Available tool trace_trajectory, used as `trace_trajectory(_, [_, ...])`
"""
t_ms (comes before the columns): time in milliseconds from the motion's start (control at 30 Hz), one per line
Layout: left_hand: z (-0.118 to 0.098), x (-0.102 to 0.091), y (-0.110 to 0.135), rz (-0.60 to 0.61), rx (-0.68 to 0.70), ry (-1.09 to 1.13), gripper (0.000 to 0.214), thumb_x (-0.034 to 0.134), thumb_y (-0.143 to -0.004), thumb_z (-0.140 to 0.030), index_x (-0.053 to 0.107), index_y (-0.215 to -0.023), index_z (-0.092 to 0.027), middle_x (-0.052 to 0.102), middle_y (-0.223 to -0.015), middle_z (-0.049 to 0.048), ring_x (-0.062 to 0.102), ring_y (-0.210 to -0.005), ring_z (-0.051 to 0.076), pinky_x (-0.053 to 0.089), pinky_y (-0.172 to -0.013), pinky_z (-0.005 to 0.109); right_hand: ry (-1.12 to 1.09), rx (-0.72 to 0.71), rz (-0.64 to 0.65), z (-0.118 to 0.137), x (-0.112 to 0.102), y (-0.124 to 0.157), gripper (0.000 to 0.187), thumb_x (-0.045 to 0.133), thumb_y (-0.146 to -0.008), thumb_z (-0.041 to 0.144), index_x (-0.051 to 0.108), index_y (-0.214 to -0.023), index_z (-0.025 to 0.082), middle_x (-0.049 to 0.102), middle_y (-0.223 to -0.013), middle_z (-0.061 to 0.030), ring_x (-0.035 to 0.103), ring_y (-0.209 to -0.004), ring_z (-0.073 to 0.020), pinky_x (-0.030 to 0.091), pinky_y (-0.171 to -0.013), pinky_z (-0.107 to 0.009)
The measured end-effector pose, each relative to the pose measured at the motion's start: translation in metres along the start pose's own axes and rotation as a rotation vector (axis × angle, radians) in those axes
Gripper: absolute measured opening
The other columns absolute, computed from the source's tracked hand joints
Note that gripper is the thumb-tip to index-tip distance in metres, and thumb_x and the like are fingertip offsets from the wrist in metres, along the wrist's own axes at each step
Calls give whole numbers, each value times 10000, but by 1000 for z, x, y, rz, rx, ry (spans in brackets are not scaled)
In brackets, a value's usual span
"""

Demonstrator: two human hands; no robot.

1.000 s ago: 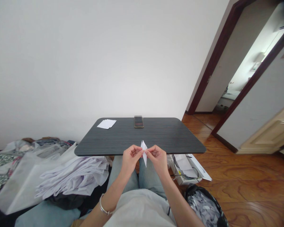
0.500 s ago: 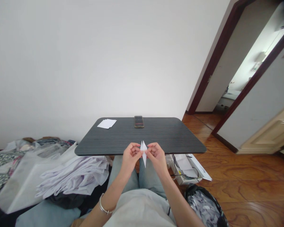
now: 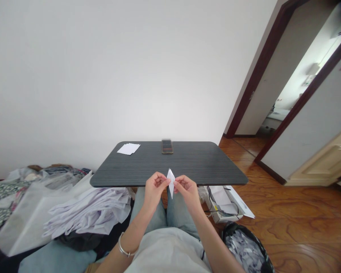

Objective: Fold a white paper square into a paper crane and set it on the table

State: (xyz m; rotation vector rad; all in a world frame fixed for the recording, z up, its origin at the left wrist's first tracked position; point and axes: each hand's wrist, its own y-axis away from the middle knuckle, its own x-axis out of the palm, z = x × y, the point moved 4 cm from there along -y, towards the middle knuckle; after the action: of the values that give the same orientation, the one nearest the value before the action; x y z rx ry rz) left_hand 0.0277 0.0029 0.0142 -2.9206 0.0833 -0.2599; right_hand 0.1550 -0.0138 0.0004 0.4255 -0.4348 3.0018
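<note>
A small white folded paper (image 3: 171,183), narrow and pointed at top and bottom, is held up at the near edge of the dark table (image 3: 125,170). My left hand (image 3: 155,185) pinches its left side between thumb and fingers. From the right, my right hand (image 3: 186,186) pinches the opposite side in the same way. Both hands are closed, and the fingertips cover the paper's side corners. At the table's far left lies a small stack of white paper sheets (image 3: 128,148). Near the back edge, in the middle, is a phone (image 3: 167,146).
Piled clothes (image 3: 91,208) lie to the left of my legs. Right of the table, a white box (image 3: 223,204) with cables and papers sits on the wooden floor. Closer in stands a black-lined bin (image 3: 246,246) of paper scraps. A white wall rises behind the table.
The folded paper has turned slightly and shifted a little left; its two upper points now look closer together. My left hand has moved slightly left. Both hands keep their pinch.
</note>
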Motion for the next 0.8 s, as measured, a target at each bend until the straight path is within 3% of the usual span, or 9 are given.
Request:
trace_trajectory(267, [0,4,3,41,14,8,155,678,-688,-278,634,-750,-143,659,-736,29,608,-685,139,488,-638,246,164,-126,-55,5,-3,1,118,659,-727,294,631,-704,181,607,-646,-4,544,-595,-137,422,-504,-225])
trace_trajectory(533, [-4,8,3,25,8,65,236,711,-659,-328,558,-674,-149,603,-655,-3,577,-620,117,474,-593,226,303,-246,-40,12,0,5,57,634,-750,229,660,-708,199,623,-681,-7,568,-652,-152,417,-547,-239])
trace_trajectory(800, [-6,10,4,82,16,124,242,673,-705,-353,529,-692,-159,651,-755,30,600,-696,134,466,-628,236,323,-300,-6,19,3,6,92,612,-779,217,685,-722,220,626,-690,-10,563,-664,-155,407,-558,-246])
